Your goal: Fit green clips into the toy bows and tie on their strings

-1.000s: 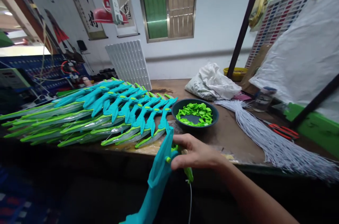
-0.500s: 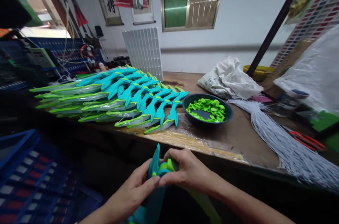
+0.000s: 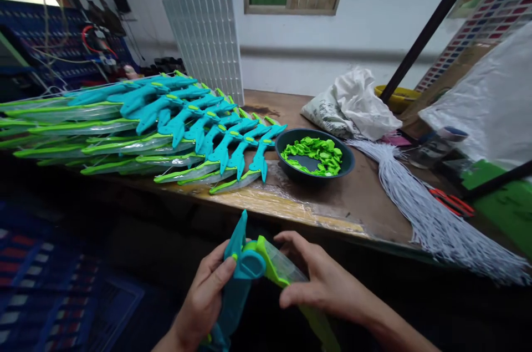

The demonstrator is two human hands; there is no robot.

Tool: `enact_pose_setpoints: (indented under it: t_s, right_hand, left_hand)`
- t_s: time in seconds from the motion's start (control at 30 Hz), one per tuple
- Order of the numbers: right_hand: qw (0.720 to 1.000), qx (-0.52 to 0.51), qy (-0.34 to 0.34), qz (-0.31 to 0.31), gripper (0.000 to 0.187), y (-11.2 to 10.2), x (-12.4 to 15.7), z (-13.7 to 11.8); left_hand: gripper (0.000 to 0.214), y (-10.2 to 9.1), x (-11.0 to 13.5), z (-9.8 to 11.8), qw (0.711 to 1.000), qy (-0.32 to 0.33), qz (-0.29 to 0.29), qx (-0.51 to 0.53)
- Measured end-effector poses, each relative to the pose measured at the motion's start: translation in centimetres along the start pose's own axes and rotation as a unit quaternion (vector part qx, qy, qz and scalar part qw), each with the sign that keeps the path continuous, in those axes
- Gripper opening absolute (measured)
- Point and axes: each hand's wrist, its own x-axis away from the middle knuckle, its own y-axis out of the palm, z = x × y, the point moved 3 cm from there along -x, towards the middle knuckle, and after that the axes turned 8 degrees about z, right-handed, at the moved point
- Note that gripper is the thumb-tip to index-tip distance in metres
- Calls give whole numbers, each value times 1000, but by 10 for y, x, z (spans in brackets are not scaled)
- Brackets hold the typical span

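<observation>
The left hand (image 3: 205, 291) is closed on the turquoise part (image 3: 239, 296), thumb by its green knob (image 3: 235, 256). The right hand (image 3: 324, 280) is curved and partly open about the green-edged limb (image 3: 275, 263) joined to it; whether it grips cannot be told. Both parts are in front of the table (image 3: 374, 197). On that lie a pile (image 3: 195, 125) of like pieces, grey cords (image 3: 436, 230), a white bag (image 3: 361, 105), a dark bowl (image 3: 310, 180), a red-handled tool (image 3: 451, 202) and, inside the bowl, green bits (image 3: 330, 155).
</observation>
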Motion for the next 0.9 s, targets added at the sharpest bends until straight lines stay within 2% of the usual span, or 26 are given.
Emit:
enact_pose_setpoints:
  t_s: [0.1,0.13,0.27,0.33,0.43,0.53,0.63,0.73,0.83,0.87,0.9]
  right_hand:
    - [999,22,38,-30,28,0,22,3]
    - [998,48,37,-32,23,-2,28,2]
    - [982,182,19,-51,34,-24,32,-13]
    - [959,256,25,-116,42,-38,28,-22]
    - [909,349,25,-228,53,-53,20,-34]
    - [886,372,22,-276,55,-58,9,-44]
    - [893,350,19,-283,55,-56,0,-46]
    - [910,322,43,-259,54,-59,-5,-37]
    - [927,293,77,-222,52,-71,-5,-25]
    - [932,279,87,-216,51,-74,-4,-22]
    - [936,265,92,-212,51,-78,-3,-19]
  left_hand:
    - [42,-1,2,0,1000,17,22,-15]
    - [42,0,3,-1,999,29,23,-29]
    - [40,14,18,-7,993,71,0,-99]
    - [40,22,27,-17,985,61,-55,-152]
    - [43,28,38,-33,967,13,-135,-215]
    - [47,29,39,-38,961,-37,-165,-218]
    - [53,25,30,-26,954,-54,-179,-236]
    - [60,-3,17,-8,936,-20,-176,-305]
    - [68,-63,7,-3,910,8,-126,-395]
    - [71,-86,6,-6,901,1,-109,-419]
    - [77,-107,7,-13,900,-29,-116,-420]
